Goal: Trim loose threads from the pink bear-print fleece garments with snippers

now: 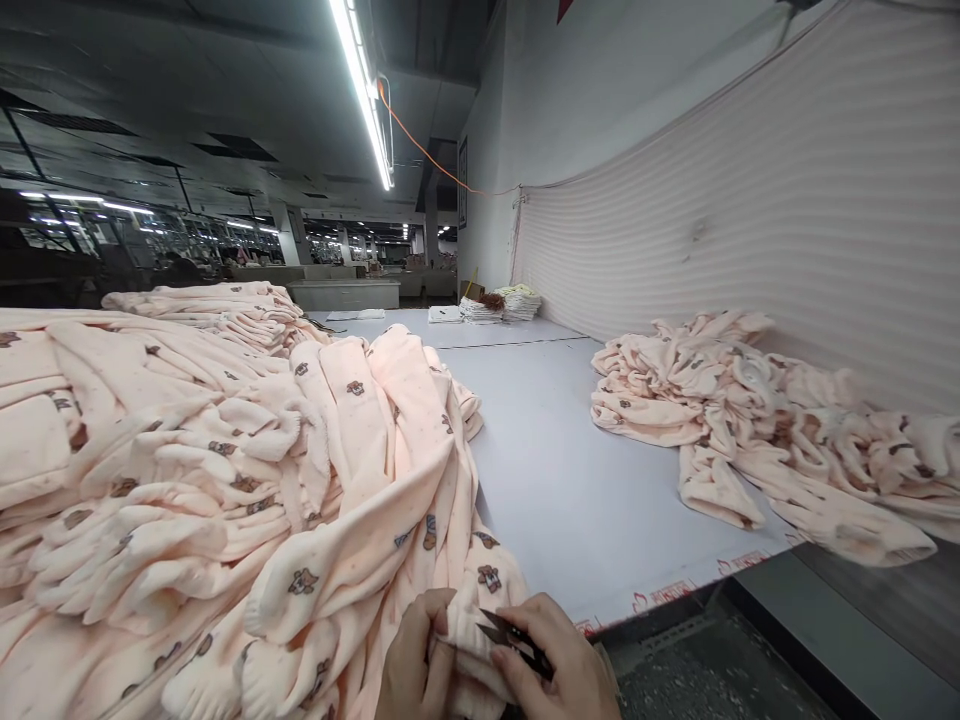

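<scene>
Pale pink fleece garments [352, 420] with a brown bear print are heaped over the left half of the table. At the lower middle, my left hand [416, 655] pinches the edge of a garment cuff [466, 625] between thumb and fingers. My right hand [562, 660] is closed around small black thread snips [517, 640]. The pointed blades face left, right against the cuff; whether a thread lies between them is too small to tell. The lower parts of both hands are cut off by the frame's bottom edge.
A second pile of the same garments [720, 400] lies on the right of the pale table [547, 470], one sleeve hanging over the front edge. Folded white stacks [495, 305] stand at the back. A pink striped sheet [750, 200] covers the right wall.
</scene>
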The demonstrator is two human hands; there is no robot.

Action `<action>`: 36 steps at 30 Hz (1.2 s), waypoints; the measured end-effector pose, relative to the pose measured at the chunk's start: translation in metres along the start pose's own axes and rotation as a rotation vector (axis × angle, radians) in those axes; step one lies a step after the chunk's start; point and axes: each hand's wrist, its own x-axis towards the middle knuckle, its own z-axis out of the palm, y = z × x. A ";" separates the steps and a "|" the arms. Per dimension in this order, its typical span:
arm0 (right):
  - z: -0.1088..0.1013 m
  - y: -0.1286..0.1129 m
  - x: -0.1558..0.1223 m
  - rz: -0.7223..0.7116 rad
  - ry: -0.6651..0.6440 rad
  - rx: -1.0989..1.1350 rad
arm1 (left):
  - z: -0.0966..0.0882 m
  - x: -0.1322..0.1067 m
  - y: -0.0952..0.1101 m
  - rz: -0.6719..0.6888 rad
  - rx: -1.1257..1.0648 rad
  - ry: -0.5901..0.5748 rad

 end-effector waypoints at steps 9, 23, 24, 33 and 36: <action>0.005 0.001 0.007 0.057 0.013 -0.072 | 0.001 -0.002 -0.005 -0.010 -0.131 0.016; 0.013 0.000 0.013 -0.015 -0.003 0.072 | 0.001 0.007 -0.012 -0.189 -0.553 -0.048; 0.013 0.000 0.014 -0.014 -0.010 0.067 | 0.001 0.007 -0.011 -0.190 -0.543 -0.061; 0.008 0.001 0.014 0.031 0.000 0.041 | -0.001 0.010 -0.007 -0.202 -0.482 -0.219; 0.006 0.006 0.012 0.077 0.024 0.074 | -0.004 0.013 -0.006 -0.190 -0.414 -0.239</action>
